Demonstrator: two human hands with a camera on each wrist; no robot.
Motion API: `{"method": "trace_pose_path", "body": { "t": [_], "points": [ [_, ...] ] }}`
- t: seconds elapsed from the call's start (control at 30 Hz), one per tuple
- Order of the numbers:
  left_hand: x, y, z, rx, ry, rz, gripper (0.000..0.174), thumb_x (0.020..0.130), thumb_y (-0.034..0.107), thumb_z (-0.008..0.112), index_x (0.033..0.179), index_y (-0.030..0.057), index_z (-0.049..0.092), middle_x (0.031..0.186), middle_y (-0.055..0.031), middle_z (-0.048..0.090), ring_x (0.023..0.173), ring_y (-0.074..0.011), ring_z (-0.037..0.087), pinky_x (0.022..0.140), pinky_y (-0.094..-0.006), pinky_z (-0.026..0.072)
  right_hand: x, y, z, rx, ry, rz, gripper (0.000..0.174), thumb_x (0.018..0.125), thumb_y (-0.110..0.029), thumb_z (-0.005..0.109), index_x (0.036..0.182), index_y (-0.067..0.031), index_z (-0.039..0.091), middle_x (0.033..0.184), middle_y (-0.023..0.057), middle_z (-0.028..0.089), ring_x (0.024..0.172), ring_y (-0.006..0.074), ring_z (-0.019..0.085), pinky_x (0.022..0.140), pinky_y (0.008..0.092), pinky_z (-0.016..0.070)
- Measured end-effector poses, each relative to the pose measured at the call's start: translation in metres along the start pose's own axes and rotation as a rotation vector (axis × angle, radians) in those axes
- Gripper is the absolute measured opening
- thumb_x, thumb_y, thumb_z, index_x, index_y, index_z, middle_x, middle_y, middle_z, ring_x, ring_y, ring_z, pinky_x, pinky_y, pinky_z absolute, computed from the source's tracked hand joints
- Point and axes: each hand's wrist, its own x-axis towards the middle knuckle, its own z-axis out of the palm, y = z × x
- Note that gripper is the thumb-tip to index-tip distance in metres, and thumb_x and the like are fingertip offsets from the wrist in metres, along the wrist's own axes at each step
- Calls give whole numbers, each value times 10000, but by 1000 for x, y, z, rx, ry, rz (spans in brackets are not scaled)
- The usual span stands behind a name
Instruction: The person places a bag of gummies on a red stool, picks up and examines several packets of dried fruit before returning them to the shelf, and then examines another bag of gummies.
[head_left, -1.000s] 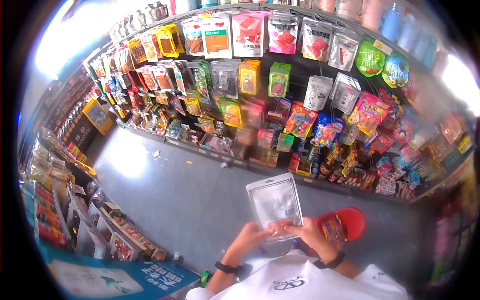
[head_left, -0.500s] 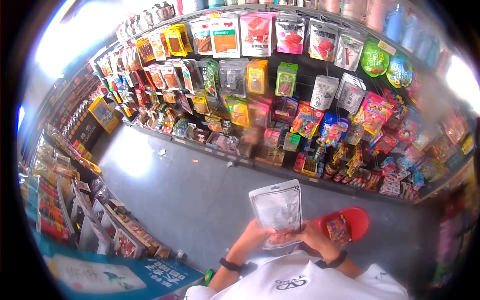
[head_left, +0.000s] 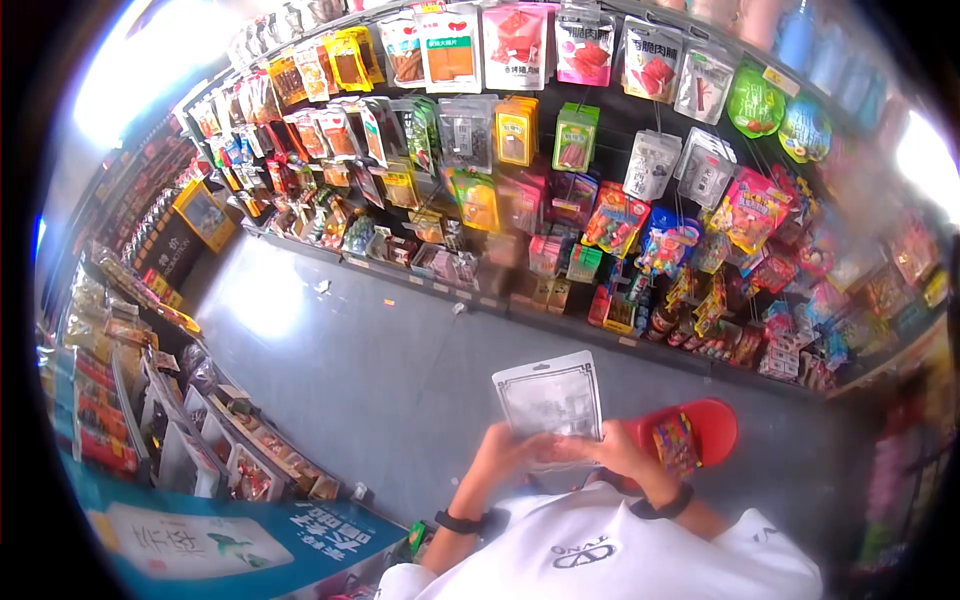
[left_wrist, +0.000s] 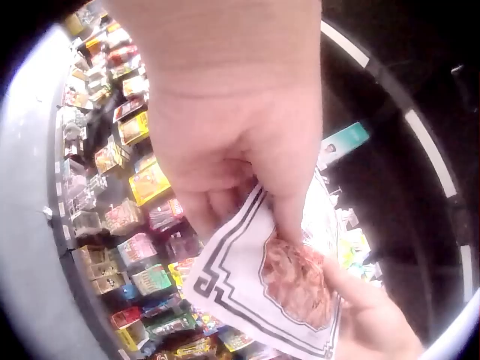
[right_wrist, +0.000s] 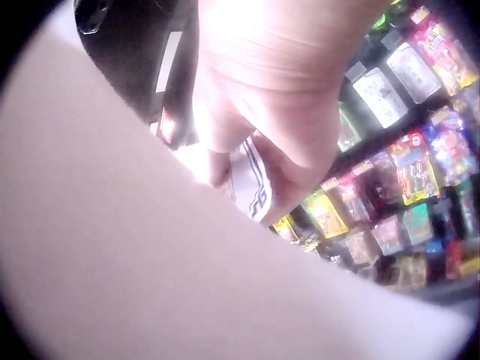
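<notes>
A white and silver pouch [head_left: 548, 400] with a dark patterned border is held in front of the body by its lower part. My left hand [head_left: 502, 452] grips its left edge, and my right hand [head_left: 618, 452] grips the right edge. In the left wrist view, the left hand [left_wrist: 236, 135] pinches the pouch [left_wrist: 232, 262], whose clear window shows reddish pieces. The right wrist view has the right hand [right_wrist: 270, 97] curled round a corner of the pouch [right_wrist: 247, 180], partly hidden by a large pale blurred surface.
Shelves of hanging snack packets [head_left: 465, 130] curve across the front. A red basket [head_left: 714, 430] with colourful packets stands on the grey floor [head_left: 400, 360] at right. Bins of goods [head_left: 180, 450] line the left, and a teal sign [head_left: 330, 535] lies at the lower left.
The pouch's top now leans further away, so it looks shorter in the head view. Both hands have moved slightly up and still grip it.
</notes>
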Motion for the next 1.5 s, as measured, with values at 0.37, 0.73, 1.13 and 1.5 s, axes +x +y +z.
{"method": "trace_pose_path", "body": {
  "t": [0.37,0.73,1.13,1.5],
  "points": [
    [5,7,-9,-183,66,-20,263,878,83,721,1097,-54,671,987,-40,705,866,-86,630,791,-248,514,-1,-8,-6,106,80,83,328,851,-316,765,956,-6,738,801,32,717,708,87,636,652,269,516],
    [10,-2,-7,-56,-59,123,305,899,206,706,1089,-31,680,946,-55,697,849,-114,616,754,-284,520,-9,-39,-8,434,102,108,344,871,-198,746,1143,-2,672,1059,63,705,889,128,652,797,280,531],
    [3,1,-4,-70,-209,58,365,897,276,714,1153,19,667,926,-25,686,804,-93,613,639,-269,528,-15,-15,-13,373,18,86,307,884,-125,707,1166,-18,652,1044,52,694,916,141,637,809,284,506],
    [4,24,9,-25,64,32,223,960,163,640,1006,-53,679,863,36,649,797,-28,537,681,-207,449,-13,-43,-12,272,17,73,340,878,-161,721,1167,7,661,1057,57,703,924,111,625,837,273,494]
  ]
}}
